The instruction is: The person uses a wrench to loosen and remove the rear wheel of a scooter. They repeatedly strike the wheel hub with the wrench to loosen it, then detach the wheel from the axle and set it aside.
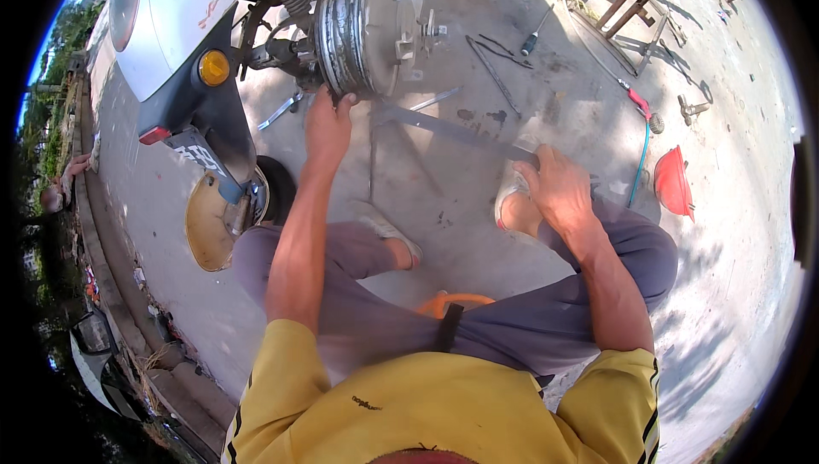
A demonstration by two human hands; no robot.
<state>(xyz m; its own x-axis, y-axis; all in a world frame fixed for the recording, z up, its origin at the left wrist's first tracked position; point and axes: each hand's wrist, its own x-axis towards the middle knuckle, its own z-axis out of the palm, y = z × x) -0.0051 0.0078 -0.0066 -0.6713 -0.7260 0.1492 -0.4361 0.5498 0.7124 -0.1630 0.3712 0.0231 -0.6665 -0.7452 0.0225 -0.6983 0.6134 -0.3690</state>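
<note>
The right hand (559, 187) is gripping 1 end of a long flat bar (461, 133) — the other end is pointing toward the metal wheel rim (338, 36), which is sitting beside the white vehicle (183, 16). The left hand (328, 127) is touching the rim's lower edge — whether it is clasping, I cannot tell.

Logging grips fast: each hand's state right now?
Left hand: at the lower edge of the metal wheel; grip unclear.
Right hand: closed, holding a long flat bar.
</note>
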